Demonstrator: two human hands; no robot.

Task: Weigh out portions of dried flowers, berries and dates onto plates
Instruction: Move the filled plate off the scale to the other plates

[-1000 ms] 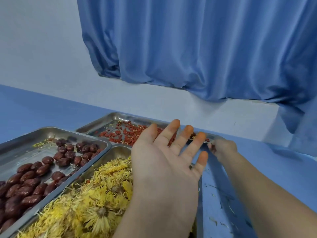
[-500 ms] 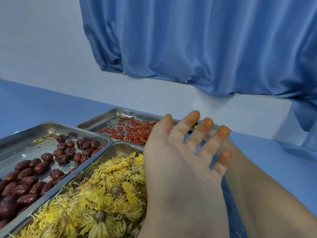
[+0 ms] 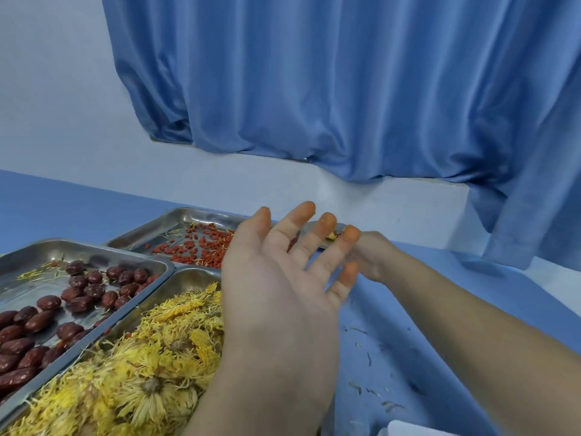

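Observation:
Three steel trays stand on the blue table. Dark red dates (image 3: 78, 297) lie in the left tray (image 3: 94, 247). Small red berries (image 3: 201, 250) are strewn in the far tray (image 3: 176, 215). Yellow dried flowers (image 3: 157, 357) fill the near tray (image 3: 179, 275). My left hand (image 3: 283, 278) hovers over the flower tray's right side, its orange-stained fingers spread and holding nothing. Just behind those fingers, my right hand (image 3: 374, 256) is at the far tray's right corner. Its fingers are hidden, so what it holds is unclear.
Bare blue table (image 3: 471, 309) lies right of the trays, sprinkled with petal scraps (image 3: 371, 357). A white object's corner (image 3: 408, 429) shows at the bottom edge. A blue curtain (image 3: 314, 89) hangs on the white wall behind the table.
My left hand has drifted right and lifted slightly, its fingers now covering my right hand's fingers. The right hand stays at the far tray's corner.

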